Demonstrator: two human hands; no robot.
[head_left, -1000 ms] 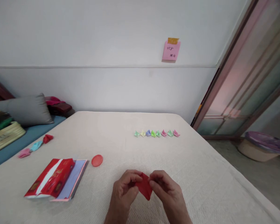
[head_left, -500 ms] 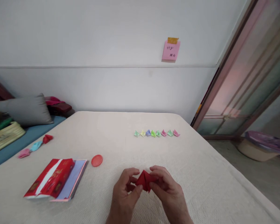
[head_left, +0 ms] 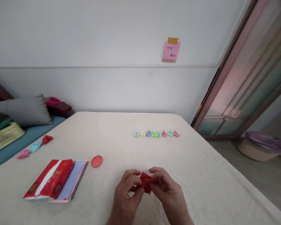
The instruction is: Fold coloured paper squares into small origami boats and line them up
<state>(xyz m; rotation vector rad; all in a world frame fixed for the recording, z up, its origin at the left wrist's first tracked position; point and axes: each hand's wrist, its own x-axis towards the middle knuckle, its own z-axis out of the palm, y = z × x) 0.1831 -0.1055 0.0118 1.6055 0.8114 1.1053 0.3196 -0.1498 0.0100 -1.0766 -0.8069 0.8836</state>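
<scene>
Between my two hands, just above the pale cloth [head_left: 103, 200], is a piece of folded red origami paper [head_left: 146, 182]. My left hand [head_left: 128, 193] grips its left side between thumb and fingers. On the right side, my right hand [head_left: 168, 192] pinches it in the same way. The paper has pointed flaps, one of them standing up at the top; part of it is hidden behind my fingers.
A red plastic packet [head_left: 51, 178] lies on a stack of coloured paper [head_left: 72, 181] at left. Beside it is a round red lid [head_left: 97, 161]. Several small paper boats [head_left: 154, 134] stand in a row farther back. Pink [head_left: 23, 153], blue [head_left: 35, 147] and red [head_left: 47, 139] folded papers lie far left.
The red paper's shape has changed: its flat front with a centre crease now shows raised, spread flaps. My left fingers have moved slightly inward onto it.
</scene>
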